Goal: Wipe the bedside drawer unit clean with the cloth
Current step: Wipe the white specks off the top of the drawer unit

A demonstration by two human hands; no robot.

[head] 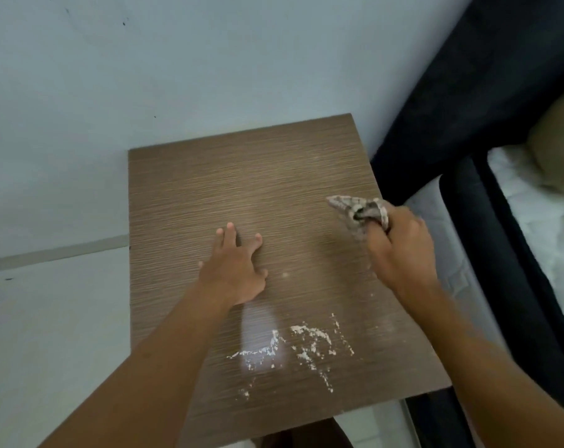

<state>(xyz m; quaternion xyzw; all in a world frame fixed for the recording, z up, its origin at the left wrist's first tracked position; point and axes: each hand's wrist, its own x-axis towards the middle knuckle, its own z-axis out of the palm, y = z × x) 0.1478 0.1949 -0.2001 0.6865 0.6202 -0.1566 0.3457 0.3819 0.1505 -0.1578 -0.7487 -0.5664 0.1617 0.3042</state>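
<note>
Pale wall [209, 59] fills the left and back. Against it stands the unit [242, 176], its brown woodgrain top seen from above. My left hand [233, 270] lies flat mid-top, fingers spread and holding nothing, likely to steady the unit. Toward the front edge, white specks [309, 347] lie scattered, not yet wiped. Further right, the cloth [355, 211] is bunched in my right hand [400, 250], fingers curled tight round it so the wad takes pressure. It sits low by the top's right edge; I cannot tell if it touches. A dark bed [452, 108] stands just beside.
</note>
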